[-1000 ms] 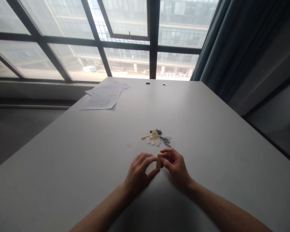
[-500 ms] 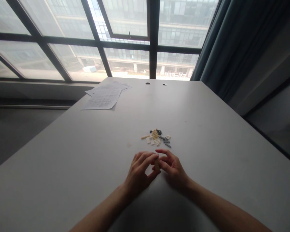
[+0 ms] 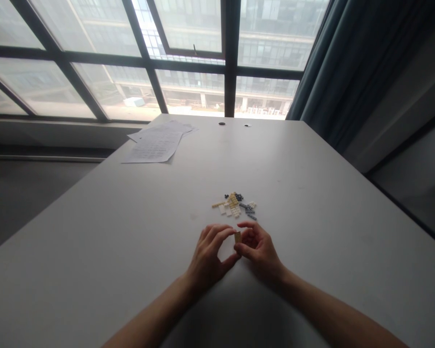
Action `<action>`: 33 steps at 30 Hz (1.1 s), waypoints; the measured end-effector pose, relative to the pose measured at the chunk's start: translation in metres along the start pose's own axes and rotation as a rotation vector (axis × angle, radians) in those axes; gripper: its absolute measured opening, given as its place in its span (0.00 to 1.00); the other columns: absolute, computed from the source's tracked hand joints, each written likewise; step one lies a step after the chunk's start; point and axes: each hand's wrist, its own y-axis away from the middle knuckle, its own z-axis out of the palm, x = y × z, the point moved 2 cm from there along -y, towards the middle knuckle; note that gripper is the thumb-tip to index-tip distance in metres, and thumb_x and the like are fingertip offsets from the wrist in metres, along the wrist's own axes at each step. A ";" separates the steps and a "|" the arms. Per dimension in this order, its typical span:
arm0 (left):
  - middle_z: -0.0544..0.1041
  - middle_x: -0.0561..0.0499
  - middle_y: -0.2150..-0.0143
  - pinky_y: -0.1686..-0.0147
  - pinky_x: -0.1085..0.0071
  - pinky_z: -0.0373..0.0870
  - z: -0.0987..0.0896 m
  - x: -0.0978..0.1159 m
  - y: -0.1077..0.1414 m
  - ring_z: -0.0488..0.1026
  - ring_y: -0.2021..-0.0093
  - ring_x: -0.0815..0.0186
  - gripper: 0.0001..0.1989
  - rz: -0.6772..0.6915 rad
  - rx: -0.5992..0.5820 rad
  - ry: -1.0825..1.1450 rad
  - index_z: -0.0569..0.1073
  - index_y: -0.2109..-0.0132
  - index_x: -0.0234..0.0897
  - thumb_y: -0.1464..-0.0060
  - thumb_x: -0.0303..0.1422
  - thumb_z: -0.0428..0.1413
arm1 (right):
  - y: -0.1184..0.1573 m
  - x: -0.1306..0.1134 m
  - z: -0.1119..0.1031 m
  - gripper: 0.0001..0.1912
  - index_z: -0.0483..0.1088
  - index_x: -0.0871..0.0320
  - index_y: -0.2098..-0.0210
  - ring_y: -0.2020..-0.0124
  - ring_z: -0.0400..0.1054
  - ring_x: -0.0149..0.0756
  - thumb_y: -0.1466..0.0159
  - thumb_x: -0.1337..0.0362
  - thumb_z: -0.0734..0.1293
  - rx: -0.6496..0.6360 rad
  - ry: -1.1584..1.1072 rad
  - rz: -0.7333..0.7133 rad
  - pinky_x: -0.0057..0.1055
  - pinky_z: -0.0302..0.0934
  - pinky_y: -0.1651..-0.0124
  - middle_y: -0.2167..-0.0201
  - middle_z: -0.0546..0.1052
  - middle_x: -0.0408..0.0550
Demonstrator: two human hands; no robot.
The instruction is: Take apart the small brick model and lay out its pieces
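A small tan building brick (image 3: 238, 237) is held above the near part of the table, between my two hands. My left hand (image 3: 212, 249) reaches it from the left, with the index fingertip at its top and the thumb at its lower end. From the other side, my right hand (image 3: 259, 249) pinches the brick with its thumb and bent fingers, while the index finger stretches over the top. Just beyond my fingers lies a loose pile of building bricks (image 3: 233, 205) in yellow, cream, white, grey and black.
The white table (image 3: 94, 232) runs from my arms to the window (image 3: 192, 92). Printed sheets of paper (image 3: 154, 145) lie at its far left. Two round holes sit near the far edge. A dark blue curtain (image 3: 333, 72) hangs on the right.
The fingers of my right hand have shifted on the tan brick, which has turned so that more of its face shows. My left index finger has moved toward its top edge.
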 end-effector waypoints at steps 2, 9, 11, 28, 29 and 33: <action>0.73 0.43 0.54 0.53 0.61 0.68 0.000 0.000 -0.001 0.68 0.53 0.58 0.19 -0.018 0.009 -0.012 0.66 0.49 0.38 0.48 0.31 0.60 | 0.000 0.001 -0.001 0.22 0.67 0.55 0.58 0.73 0.66 0.29 0.50 0.65 0.75 0.030 0.028 -0.019 0.26 0.62 0.68 0.73 0.70 0.38; 0.72 0.44 0.53 0.53 0.61 0.67 0.000 0.000 0.001 0.68 0.52 0.58 0.18 -0.029 0.032 -0.083 0.65 0.49 0.39 0.46 0.30 0.58 | 0.004 0.000 -0.002 0.10 0.70 0.58 0.69 0.72 0.67 0.31 0.48 0.66 0.74 0.040 0.291 -0.048 0.28 0.63 0.67 0.73 0.72 0.42; 0.73 0.44 0.53 0.52 0.60 0.67 0.001 0.000 0.001 0.68 0.52 0.58 0.17 -0.013 0.020 -0.096 0.65 0.49 0.39 0.46 0.29 0.57 | 0.005 0.001 0.000 0.08 0.70 0.58 0.68 0.71 0.68 0.32 0.46 0.66 0.73 0.018 0.258 -0.027 0.29 0.64 0.65 0.71 0.74 0.43; 0.74 0.45 0.55 0.52 0.60 0.67 -0.005 -0.010 -0.002 0.69 0.52 0.58 0.18 -0.005 -0.069 -0.104 0.68 0.49 0.40 0.46 0.36 0.59 | 0.005 0.001 0.003 0.18 0.67 0.56 0.51 0.69 0.71 0.33 0.42 0.69 0.66 -0.063 0.205 -0.003 0.30 0.64 0.63 0.72 0.76 0.42; 0.74 0.45 0.54 0.52 0.59 0.66 -0.008 -0.012 -0.002 0.69 0.52 0.57 0.18 -0.019 -0.091 -0.112 0.68 0.49 0.40 0.47 0.37 0.60 | 0.005 0.001 0.002 0.18 0.67 0.56 0.51 0.69 0.70 0.33 0.41 0.69 0.66 -0.050 0.252 -0.018 0.30 0.63 0.63 0.71 0.76 0.42; 0.73 0.44 0.49 0.47 0.55 0.63 -0.018 -0.026 0.003 0.65 0.46 0.54 0.22 -0.098 -0.244 -0.157 0.70 0.50 0.41 0.51 0.40 0.62 | 0.003 0.000 -0.003 0.15 0.69 0.56 0.54 0.69 0.68 0.32 0.41 0.68 0.66 0.049 0.418 -0.085 0.29 0.62 0.64 0.69 0.75 0.43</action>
